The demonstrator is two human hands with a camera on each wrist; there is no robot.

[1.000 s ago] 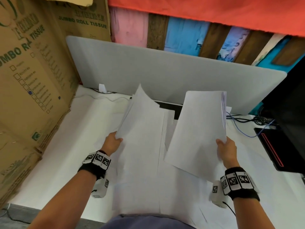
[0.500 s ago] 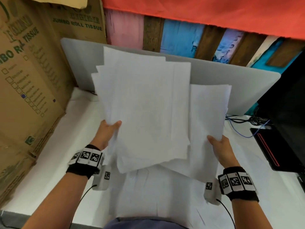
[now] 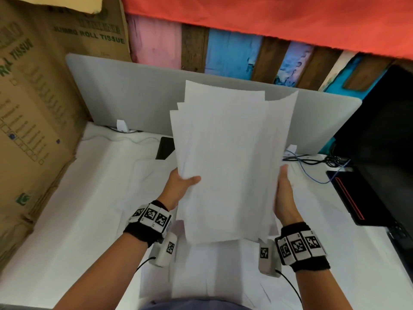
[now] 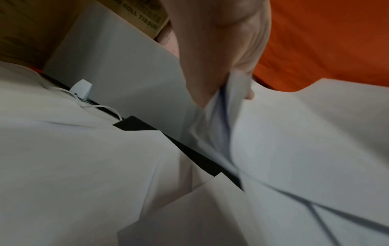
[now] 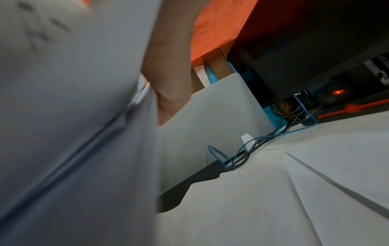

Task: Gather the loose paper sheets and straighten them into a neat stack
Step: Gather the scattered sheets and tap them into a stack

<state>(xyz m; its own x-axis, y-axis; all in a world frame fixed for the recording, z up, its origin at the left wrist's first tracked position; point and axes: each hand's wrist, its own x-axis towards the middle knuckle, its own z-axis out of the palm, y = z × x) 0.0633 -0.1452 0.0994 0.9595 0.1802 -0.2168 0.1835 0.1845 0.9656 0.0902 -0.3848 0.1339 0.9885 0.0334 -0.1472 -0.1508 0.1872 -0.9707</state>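
Sheets (image 3: 225,162) now merged in one fanned bundle above the desk (image 3: 73,211); left hand (image 3: 178,186) pinches its left edge, right hand (image 3: 285,195) presses flat against the right edge.

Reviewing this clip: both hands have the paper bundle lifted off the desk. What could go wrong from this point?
1. The held sheets are fanned at the top corners, and the right hand only presses flat against their edge, so a sheet may slip out.
2. The left hand pinches one edge; the wrist view shows layers splaying there, which could crease.
3. More loose sheets lie on the desk and could be missed.
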